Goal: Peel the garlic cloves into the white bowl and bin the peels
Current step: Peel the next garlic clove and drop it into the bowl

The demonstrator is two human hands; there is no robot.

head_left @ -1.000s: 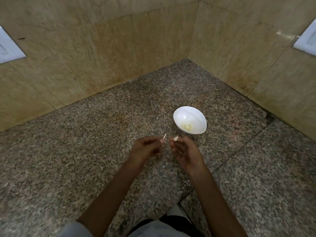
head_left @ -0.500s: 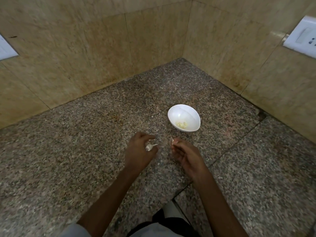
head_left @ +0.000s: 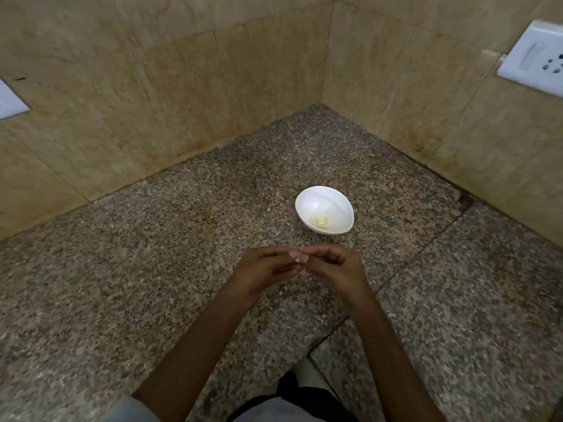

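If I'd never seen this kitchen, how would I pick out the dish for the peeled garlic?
Find the corner where the beige walls meet over the speckled counter. Out from it, just past the left hand and right hand, sits the white bowl. It is the only dish there, with a few pale peeled cloves inside.

Your white bowl (head_left: 324, 205), upright near the counter's (head_left: 152, 284) back corner, holds peeled cloves (head_left: 320, 221); your left hand (head_left: 262, 269) and right hand (head_left: 335, 266) pinch one garlic clove (head_left: 298, 259).

We find open counter (head_left: 122, 284) across the frame's left and lower right; only the white bowl (head_left: 323, 202) stands right of centre, walls (head_left: 152, 86) closing the top.
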